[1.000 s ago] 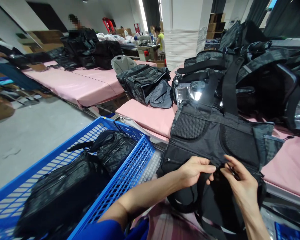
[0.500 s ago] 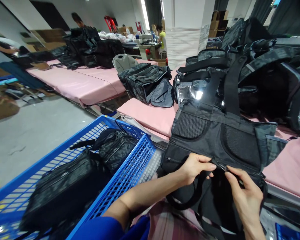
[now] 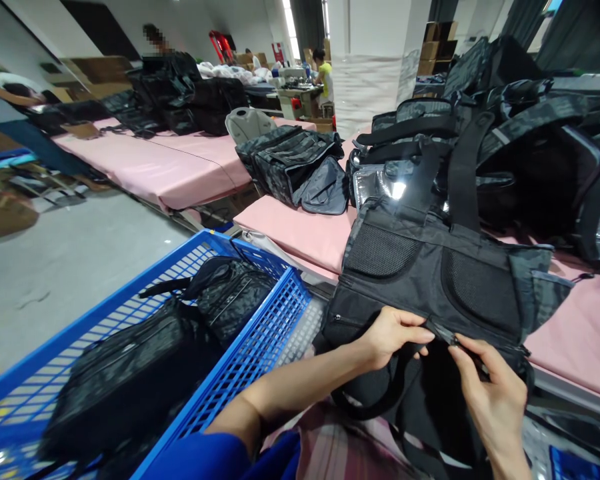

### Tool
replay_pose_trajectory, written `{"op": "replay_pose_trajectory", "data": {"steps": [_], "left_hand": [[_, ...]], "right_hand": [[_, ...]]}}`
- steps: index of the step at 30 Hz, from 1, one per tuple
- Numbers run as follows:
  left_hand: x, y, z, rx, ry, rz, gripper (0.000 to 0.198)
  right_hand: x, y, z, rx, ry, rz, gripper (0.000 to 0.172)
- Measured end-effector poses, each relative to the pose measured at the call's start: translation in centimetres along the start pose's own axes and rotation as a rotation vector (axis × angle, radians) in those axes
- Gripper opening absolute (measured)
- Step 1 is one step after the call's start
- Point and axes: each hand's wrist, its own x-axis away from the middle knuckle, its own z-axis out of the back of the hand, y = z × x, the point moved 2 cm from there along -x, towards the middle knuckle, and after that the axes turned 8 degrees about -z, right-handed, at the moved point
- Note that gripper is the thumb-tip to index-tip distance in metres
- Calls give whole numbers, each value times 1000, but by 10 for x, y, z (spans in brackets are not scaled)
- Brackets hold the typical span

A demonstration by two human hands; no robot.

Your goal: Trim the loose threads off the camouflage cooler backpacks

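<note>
At the bench's (image 3: 577,327) near edge, on the black backpack (image 3: 427,273), my right hand (image 3: 497,383) drops its raised forefinger, so now it pinches a dark strip (image 3: 442,332) opposite my pinching left hand (image 3: 393,338).

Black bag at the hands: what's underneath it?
Pink table shows on both sides of the far part of the black bag. Whatever lies directly beneath is covered and cannot be seen.
</note>
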Motion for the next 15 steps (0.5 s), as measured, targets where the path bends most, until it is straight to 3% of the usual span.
{"op": "replay_pose_trajectory", "data": {"steps": [5,12,15], "left_hand": [[-4,-5,3,-61,19,-44,33],[-5,-7,4,-298,67,-178,21],[-5,-6,6,-318,75,-152,20]], "right_hand": [[0,3,-2,10,-5,-25,22],[-3,-3,-4,76,-23,167,14],[-4,2,-1,47,9,47,18]]}}
